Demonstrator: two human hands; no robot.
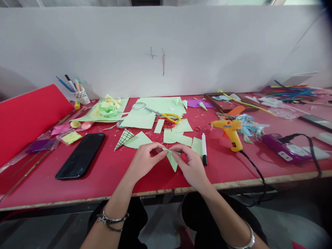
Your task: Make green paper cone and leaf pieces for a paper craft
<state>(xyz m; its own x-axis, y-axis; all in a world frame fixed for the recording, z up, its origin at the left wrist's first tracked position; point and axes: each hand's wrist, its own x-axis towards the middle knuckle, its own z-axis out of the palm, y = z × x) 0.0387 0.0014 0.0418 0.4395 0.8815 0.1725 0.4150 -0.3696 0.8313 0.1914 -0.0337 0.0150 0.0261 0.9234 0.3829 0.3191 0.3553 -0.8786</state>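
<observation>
Red table [155, 180], spanning 9 to 3 o'clock. Left hand [147, 157] and right hand [191, 164]: both pinching green paper [172, 162]. Yellow glue gun [231, 133], 2 o'clock from that paper; cord [248, 157] dropping over the front edge: a tug there could drag the gun off. Green paper, between the hands, tip toward 5–6 o'clock: uneven pinching could crease or skew it.

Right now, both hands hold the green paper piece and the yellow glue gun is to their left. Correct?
No, wrong side: the head view shows the yellow glue gun to their right. The left hand and right hand do hold the green paper piece.
</observation>
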